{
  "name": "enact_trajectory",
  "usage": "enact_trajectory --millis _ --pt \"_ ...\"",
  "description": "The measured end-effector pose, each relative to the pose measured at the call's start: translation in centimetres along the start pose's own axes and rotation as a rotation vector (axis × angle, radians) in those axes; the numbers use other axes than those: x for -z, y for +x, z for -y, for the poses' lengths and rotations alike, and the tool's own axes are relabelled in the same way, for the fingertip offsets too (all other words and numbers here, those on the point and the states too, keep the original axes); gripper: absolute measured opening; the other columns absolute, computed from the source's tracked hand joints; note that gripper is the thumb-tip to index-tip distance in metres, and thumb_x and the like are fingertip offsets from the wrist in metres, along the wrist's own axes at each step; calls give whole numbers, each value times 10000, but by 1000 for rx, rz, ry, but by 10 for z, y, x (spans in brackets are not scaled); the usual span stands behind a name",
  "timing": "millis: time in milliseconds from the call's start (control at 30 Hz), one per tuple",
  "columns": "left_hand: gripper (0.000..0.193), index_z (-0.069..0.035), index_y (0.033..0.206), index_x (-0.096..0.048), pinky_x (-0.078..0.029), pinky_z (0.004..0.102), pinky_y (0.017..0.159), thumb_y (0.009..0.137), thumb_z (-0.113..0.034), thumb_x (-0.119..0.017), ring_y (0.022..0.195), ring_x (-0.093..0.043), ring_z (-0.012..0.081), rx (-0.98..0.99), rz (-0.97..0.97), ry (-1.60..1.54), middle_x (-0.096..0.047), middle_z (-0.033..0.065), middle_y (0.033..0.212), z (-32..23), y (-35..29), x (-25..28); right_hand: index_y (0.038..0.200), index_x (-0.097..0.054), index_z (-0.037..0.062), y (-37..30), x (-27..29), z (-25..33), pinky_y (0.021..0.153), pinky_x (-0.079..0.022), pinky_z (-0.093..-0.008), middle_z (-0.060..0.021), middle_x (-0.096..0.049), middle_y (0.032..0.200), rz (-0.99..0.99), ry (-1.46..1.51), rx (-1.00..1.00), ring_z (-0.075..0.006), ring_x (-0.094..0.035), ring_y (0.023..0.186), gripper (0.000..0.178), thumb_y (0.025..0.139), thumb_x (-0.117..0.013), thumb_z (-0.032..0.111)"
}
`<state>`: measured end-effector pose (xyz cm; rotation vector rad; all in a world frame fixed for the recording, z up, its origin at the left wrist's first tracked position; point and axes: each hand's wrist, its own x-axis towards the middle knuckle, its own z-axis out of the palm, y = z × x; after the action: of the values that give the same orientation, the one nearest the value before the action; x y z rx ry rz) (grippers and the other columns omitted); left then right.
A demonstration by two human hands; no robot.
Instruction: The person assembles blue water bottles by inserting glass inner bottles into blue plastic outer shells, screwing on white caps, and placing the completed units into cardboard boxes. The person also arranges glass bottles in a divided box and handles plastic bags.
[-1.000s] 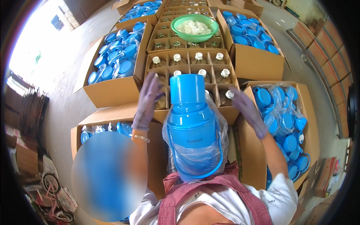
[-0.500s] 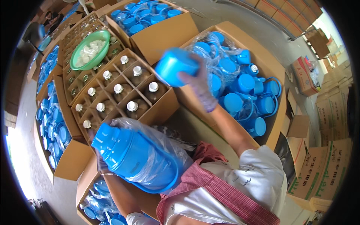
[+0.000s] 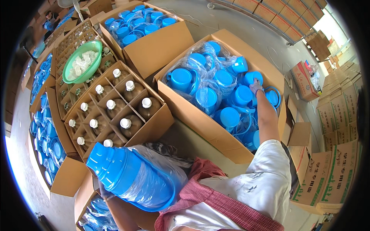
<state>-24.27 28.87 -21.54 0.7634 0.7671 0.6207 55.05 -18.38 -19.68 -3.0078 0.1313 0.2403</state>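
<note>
A large blue plastic thermos flask [image 3: 133,177], partly wrapped in clear film, lies tilted across my front with its narrower end to the left. My left hand [image 3: 105,191] holds it from below and the left; most of the fingers are hidden behind it. My right arm reaches into the big carton [image 3: 200,133] on the right. There my gloved right hand [image 3: 255,86] has its fingers closed on a blue cup [image 3: 252,77] near the carton's right side. Around it lie several more blue cups and flasks, some in clear film. A handled blue cup [image 3: 180,79] sits at the carton's left end.
Left of centre, a divided carton [image 3: 154,125] holds bottles with white stoppers. A green bowl [image 3: 67,73] of small white pieces stands on cartons behind. More cartons of blue parts [image 3: 144,29] surround me. Stacked cartons [image 3: 327,173] line the right.
My right hand has swung from the carton's left corner, where it held a blue cup, to a blue cup at the right side. The flask in my left hand has dropped slightly and shifted left.
</note>
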Motion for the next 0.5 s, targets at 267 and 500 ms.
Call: enact_trajectory --millis 267,500 --pt "526 -35 1372 -475 -451 351 982 1024 -420 -390 1130 -569 218 -619 -167 704 -581 128 1269 -87 -36 -164 1472 -379 203 3 16 13 1092 -361 -480 -154 -417 1481 -32 -12 59 -382 -404 1346 681 868 -597 428" --pt "673 -72 1356 -482 -495 407 962 960 -614 -429 1096 -594 244 -369 27 200 -604 112 1208 -68 -22 -187 1441 -389 71 -37 14 -70 1046 -400 -484 -214 -398 1464 -331 508 -69 -395 -425 1320 752 817 -650 401"
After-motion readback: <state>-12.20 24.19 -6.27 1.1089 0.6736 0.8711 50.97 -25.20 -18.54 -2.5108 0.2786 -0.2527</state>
